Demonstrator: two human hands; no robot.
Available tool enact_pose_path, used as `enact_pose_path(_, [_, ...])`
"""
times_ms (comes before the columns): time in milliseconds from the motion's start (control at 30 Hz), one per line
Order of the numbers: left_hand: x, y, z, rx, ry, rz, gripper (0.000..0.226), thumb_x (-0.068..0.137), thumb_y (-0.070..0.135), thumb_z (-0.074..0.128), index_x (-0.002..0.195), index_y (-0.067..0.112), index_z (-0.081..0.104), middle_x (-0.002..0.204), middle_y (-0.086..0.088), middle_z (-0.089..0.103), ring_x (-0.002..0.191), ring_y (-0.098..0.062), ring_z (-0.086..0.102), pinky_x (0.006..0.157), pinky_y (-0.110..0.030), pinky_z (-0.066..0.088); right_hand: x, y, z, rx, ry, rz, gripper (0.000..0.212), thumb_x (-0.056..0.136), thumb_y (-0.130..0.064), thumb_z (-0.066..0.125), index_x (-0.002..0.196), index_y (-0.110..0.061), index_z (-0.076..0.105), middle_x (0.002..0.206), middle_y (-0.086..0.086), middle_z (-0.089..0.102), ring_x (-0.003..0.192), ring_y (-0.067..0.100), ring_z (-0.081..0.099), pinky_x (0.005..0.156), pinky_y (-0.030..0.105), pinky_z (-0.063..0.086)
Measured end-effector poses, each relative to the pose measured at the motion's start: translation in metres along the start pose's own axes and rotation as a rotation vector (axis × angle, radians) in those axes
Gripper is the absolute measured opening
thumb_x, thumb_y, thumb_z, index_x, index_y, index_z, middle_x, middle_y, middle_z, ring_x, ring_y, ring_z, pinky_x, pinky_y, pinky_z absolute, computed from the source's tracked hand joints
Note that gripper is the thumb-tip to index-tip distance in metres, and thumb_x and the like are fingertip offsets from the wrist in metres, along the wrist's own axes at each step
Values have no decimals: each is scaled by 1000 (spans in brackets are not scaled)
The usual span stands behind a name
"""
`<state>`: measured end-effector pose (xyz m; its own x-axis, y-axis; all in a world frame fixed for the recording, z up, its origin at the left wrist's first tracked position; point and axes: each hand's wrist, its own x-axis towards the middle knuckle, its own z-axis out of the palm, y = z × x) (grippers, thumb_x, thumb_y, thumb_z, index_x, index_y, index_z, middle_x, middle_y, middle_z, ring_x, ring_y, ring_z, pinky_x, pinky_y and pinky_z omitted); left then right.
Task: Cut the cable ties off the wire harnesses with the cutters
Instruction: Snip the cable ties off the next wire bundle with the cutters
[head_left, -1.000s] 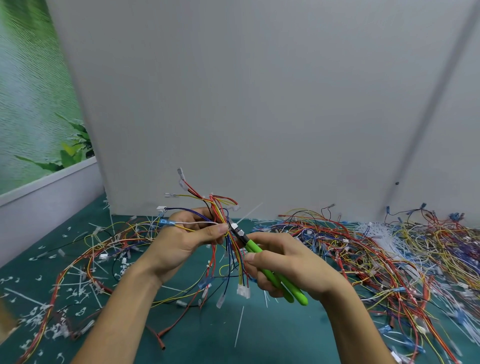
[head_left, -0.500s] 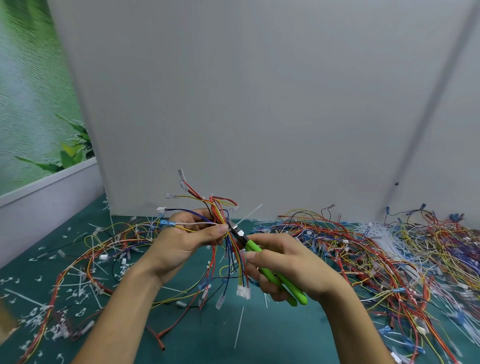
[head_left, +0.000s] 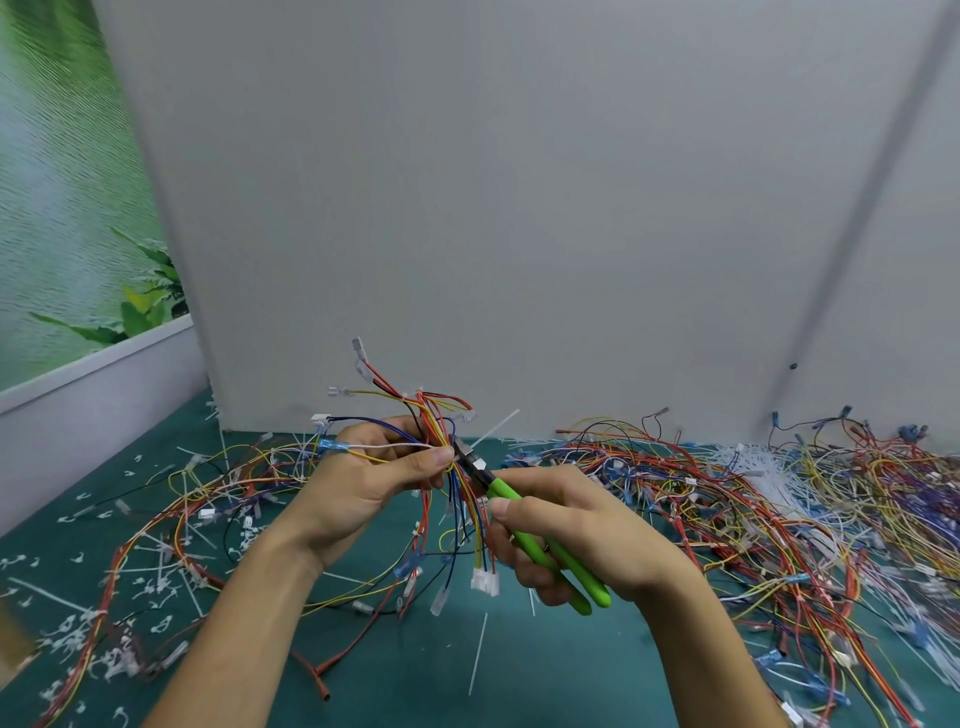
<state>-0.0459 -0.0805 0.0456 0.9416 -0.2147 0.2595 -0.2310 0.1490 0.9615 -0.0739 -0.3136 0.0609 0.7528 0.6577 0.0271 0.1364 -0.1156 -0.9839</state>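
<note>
My right hand has a closed grip round the green handles of the cutters, fingers wrapped underneath, thumb lying along the top. The handles sit nearly together, so the blades look close to shut, though from here I cannot tell whether they have bitten through anything. The dark nose of the tool points up and left, right into the waist of the wire harness.

My left hand pinches that bundle just beside the blades, thumb tip pressed on the wires, touching or all but touching the cutter head. Above the pinch the red, yellow and blue leads fan out with their terminals. Below it they hang down to a white connector above the bench.

The cable tie I'm after sits at the pinch point, its white tail poking up and right past the nose of the cutters. The band itself is hidden among the wires.

Progress, as I read it: plenty done, plenty left. Snipped tie scraps litter the green bench on my left, around the sprawled harnesses lying there, and one long loose tie lies between my forearms. To my right a big tangled heap of harnesses runs along the foot of the grey panel, with white ties showing among them. Those, I'd judge, are waiting their turn.
</note>
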Motion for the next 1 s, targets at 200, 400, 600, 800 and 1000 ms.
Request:
enact_pose_path(200, [0,1,2,-21,-9,4,34,69,31,86,96,12,78,96,-15,74,90,-29,65,82,-33,56,0,-1,0,2,7,-11,28,96,-24,57,99,4,53,80,15,53,56,22,45,50,30,37])
enact_pose_path(400, [-1,2,2,-27,3,-4,27,71,25,86,95,14,80,94,-13,75,88,-25,68,78,-29,58,-1,-1,-1,-58,12,-13,23,100,-23,57,104,0,57,82,11,57,58,23,47,49,26,39])
enact_pose_path(600, [-1,2,1,-15,-2,3,33,69,31,84,96,13,79,95,-15,75,89,-27,67,79,-30,58,0,1,-1,-77,10,-32,16,102,-23,56,104,-9,63,86,13,59,59,23,51,51,28,42])
enact_pose_path(800, [-1,3,1,-8,-6,1,22,77,20,82,96,10,78,96,-16,74,91,-30,65,80,-31,57,-1,-1,-1,-64,5,-48,14,101,-24,56,97,-28,69,88,14,60,61,25,50,51,29,43])
enact_pose_path(1000, [-2,3,1,11,-6,3,25,75,25,85,95,12,78,94,-16,74,90,-30,65,81,-33,56,-2,-1,-2,-73,7,-37,12,102,-24,57,101,-18,67,88,14,61,64,26,50,52,29,44])
